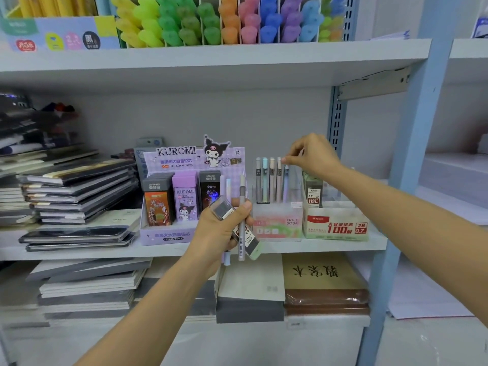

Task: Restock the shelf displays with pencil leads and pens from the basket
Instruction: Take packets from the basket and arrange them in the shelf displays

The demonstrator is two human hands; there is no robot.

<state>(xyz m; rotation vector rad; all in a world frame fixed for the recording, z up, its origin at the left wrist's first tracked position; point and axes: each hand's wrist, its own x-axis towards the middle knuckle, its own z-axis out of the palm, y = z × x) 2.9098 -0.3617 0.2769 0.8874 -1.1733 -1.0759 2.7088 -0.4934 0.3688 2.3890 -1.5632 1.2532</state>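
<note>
The right hand [317,154] is reaching over a clear pen box [277,225] that is sitting towards the right end of the middle shelf [343,245]. Its fingers [288,160] are closing to a narrow pinch, thumb against forefinger, on the top of a pale blue pen [286,182]. That pen is standing at the right of the row of upright pens inside the box. The left hand [219,231] is hovering at the shelf's front edge, its fingers curling tightly round a bundle. The bundle is a grey pen [241,194] standing upright under the thumb, a dark lead case [223,209] tilting behind it, and two pastel pens [226,186] poking up beside it. A purple lead display [169,237] is sitting just left of the clear box, and a green lead box [335,228] is sitting just beside it on the right.
</note>
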